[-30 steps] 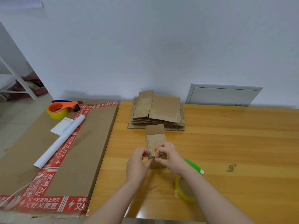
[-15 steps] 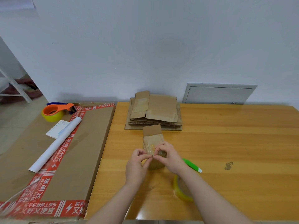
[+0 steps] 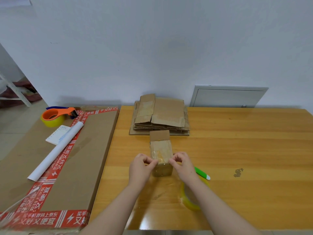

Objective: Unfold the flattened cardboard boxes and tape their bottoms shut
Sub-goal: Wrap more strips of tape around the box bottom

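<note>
Cardboard fills the space beside the left hand (image 3: 140, 169): a flat carton (image 3: 71, 175) bearing a tape dispenser (image 3: 55, 115) and paper roll (image 3: 56, 150). Beyond the hands sits the stack of flattened boxes (image 3: 162, 118). Between them the small box (image 3: 160, 150) lies on the tabletop (image 3: 245, 150), its long axis pointing away and its flap toward the stack. Past the right hand (image 3: 183, 165) lie a green cutter (image 3: 201, 172) and tape roll (image 3: 186, 201). Both hands pinch the box's near corners, having spread apart from its middle.

Makeshift packing station in a plain room: wooden table (image 3: 237, 150), flattened boxes (image 3: 160, 116) stacked at its far edge, tape roll (image 3: 191, 199) near its front, tape dispenser (image 3: 55, 116) on large carton (image 3: 76, 167) left of it.
</note>
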